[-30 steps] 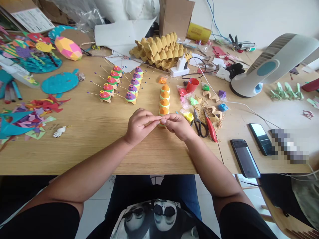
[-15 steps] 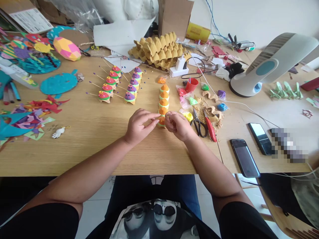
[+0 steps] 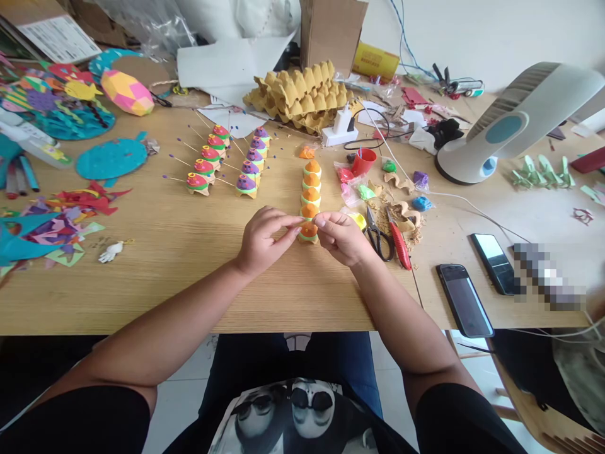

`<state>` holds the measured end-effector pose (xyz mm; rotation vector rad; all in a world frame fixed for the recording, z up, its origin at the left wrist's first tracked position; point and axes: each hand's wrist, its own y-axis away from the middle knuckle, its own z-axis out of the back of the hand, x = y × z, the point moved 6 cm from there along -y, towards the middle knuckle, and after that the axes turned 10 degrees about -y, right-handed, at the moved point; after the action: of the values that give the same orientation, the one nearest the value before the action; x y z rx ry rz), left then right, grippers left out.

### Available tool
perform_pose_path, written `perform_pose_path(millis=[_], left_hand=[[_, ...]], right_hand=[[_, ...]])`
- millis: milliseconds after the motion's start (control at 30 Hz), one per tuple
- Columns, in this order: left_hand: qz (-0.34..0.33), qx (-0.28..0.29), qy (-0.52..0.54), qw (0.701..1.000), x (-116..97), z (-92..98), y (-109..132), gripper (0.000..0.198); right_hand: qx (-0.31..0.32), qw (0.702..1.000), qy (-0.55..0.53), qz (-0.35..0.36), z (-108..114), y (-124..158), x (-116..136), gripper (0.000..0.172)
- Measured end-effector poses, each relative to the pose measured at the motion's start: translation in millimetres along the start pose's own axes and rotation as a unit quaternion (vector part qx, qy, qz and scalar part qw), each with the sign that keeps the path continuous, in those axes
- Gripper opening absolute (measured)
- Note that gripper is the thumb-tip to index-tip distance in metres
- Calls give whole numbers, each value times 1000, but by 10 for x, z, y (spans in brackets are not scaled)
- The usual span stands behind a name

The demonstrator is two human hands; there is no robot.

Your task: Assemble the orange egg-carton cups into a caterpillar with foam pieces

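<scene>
My left hand [image 3: 267,238] is closed in a pinch, its thumb and forefinger pointing right. Facing it, my right hand [image 3: 343,238] pinches too, its fingertips close to the left ones. Something thin and pale seems to lie between the fingertips, too small to name. Just behind and below the hands stands a row of orange-topped egg-carton cups [image 3: 311,195] with pale green bands, the nearest cup partly covered by my fingers. To the left stand a purple-topped egg-carton row [image 3: 250,165] and a red-topped egg-carton row [image 3: 205,159], both with thin sticks poking out.
Right of the hands lie black scissors [image 3: 378,236], a red-handled cutter [image 3: 399,243], bagged clay [image 3: 358,220] and a red cup [image 3: 363,162]. Phones [image 3: 464,299] and a fan [image 3: 496,132] stand farther right. Egg trays [image 3: 302,94] are at the back, paper scraps [image 3: 61,227] at left.
My right hand has turned slightly and its curled fingers have loosened into a pinch, with the tips now near the left fingertips. My left hand has hardly moved.
</scene>
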<state>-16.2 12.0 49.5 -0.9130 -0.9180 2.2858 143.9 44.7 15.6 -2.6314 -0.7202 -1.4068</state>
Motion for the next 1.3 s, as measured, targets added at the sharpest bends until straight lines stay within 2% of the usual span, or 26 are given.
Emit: perform_pose_path(millis=[367,700,967,1167,1300], left_hand=[[16,12,-1,1000,14,-2,4,15],[6,15,11,1000,-7,2,3,14],[2,28,22,999,-35,-2,-13,13],[2,16,5,1000,-33,-2,-18,11],[1,7,2,1000,-17,5,-9,10]], right_hand=[[-11,1000,19,15,34,-8,-2,50],[9,994,107,31,36,-21,-60,54],[-11,984,169,53,-10,-3,-7,54],[7,976,206,77,-109,34,39,59],[13,980,190,54,-77,30,13,66]])
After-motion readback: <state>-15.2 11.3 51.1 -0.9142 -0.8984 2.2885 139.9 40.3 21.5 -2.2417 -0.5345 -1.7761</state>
